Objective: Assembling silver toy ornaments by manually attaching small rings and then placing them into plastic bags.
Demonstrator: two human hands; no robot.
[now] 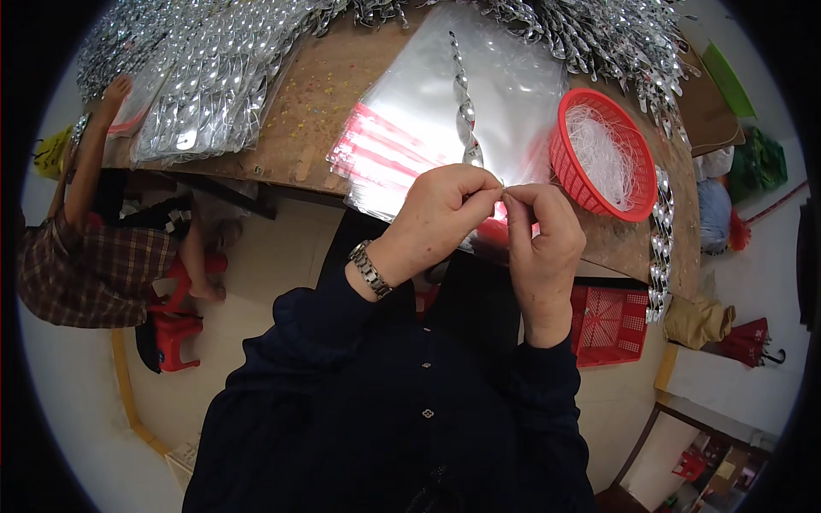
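My left hand (445,209) and my right hand (539,235) meet at the fingertips above the table's near edge. Both pinch the near end of a long silver twisted spiral strip (464,103), which runs away from me over a stack of clear plastic bags (410,120) with red stripes. A metal watch sits on my left wrist. What passes between the fingertips is too small to tell.
A red round basket (569,167) of thin white strings stands right of my hands. Piles of silver spirals (599,34) and bagged spirals (205,94) fill the far side of the brown table (316,111). Another person in a plaid shirt (77,265) sits at left on a red stool. A red crate (609,325) sits below the table.
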